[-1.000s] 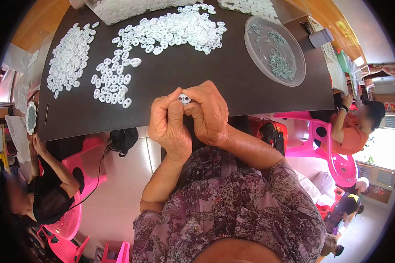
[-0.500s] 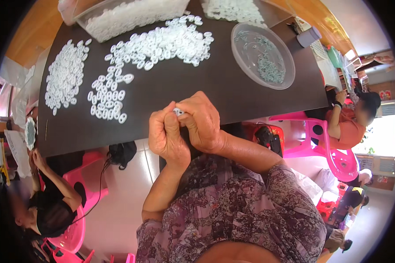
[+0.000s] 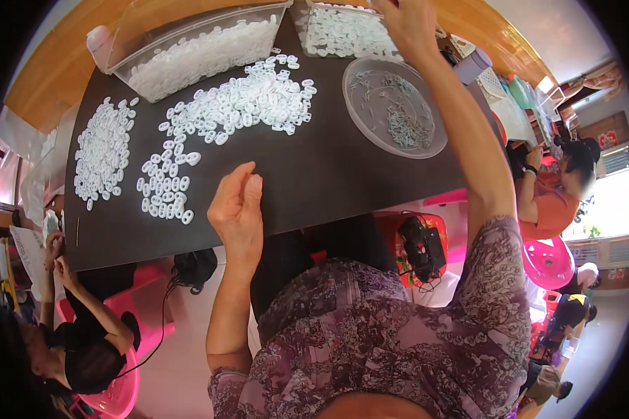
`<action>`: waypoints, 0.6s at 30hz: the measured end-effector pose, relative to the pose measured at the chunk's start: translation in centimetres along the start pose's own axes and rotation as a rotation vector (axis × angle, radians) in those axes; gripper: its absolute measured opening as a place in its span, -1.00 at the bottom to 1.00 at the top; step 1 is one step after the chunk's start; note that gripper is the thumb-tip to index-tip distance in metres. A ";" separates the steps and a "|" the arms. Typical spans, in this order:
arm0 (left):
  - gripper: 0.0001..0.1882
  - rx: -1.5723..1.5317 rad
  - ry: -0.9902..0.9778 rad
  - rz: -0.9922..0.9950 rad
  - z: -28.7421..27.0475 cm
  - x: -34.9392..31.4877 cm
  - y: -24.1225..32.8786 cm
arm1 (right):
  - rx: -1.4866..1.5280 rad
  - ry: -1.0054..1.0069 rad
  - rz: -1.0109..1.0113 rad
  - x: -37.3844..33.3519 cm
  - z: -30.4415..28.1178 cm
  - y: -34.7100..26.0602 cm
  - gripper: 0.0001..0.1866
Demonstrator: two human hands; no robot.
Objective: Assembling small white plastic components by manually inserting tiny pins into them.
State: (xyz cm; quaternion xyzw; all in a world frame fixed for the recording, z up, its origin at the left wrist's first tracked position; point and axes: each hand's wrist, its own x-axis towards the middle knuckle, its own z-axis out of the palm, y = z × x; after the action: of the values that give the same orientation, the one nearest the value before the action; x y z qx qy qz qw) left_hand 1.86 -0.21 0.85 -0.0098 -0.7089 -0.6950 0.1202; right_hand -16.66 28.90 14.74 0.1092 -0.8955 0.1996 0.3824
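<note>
My left hand (image 3: 236, 206) is raised at the table's near edge, thumb lying along its curled fingers. Nothing shows between them, though their inner side is hidden. To its left lies a loose group of small white oval plastic pieces (image 3: 166, 183) with two holes each. My right hand (image 3: 411, 29) reaches out over the far clear bin (image 3: 309, 50) of white pieces; its fingertips are at the picture's upper edge and hard to make out. Beneath my right forearm sits a round clear dish (image 3: 360, 129) holding small grey-green metal bits.
A large heap of white pieces (image 3: 248, 101) spreads mid-table, with another pile (image 3: 103, 150) at the left. Behind stands a long clear bin (image 3: 203, 70) of pieces. A grey-lilac cylinder (image 3: 473, 66) is at the far right. Other people sit left and right on pink chairs.
My hands were together around a small white piece. They have parted: the right has swung up and away to the far bin, the left has moved slightly left.
</note>
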 end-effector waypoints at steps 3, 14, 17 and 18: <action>-0.80 0.320 -0.045 0.291 0.3 1.7 0.0 | -0.173 0.083 -0.168 1.0 1.1 -0.2 -0.72; -0.60 0.961 -0.395 0.937 3.2 9.0 -1.4 | 0.040 -0.119 -0.376 -8.7 1.0 -5.1 -0.90; -0.61 0.928 -0.434 0.881 2.2 8.3 -1.6 | 0.067 -0.170 -0.345 -10.0 -0.7 -3.8 -0.89; -0.61 0.915 -0.440 0.848 1.8 7.9 -1.5 | 0.052 -0.184 -0.331 -10.5 -1.3 -3.5 -0.89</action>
State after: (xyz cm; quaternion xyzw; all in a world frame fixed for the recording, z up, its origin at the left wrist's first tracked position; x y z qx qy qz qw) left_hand -6.35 0.28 0.86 -0.3779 -0.8753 -0.1978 0.2277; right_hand -7.48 26.79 8.88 0.2827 -0.8910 0.1459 0.3238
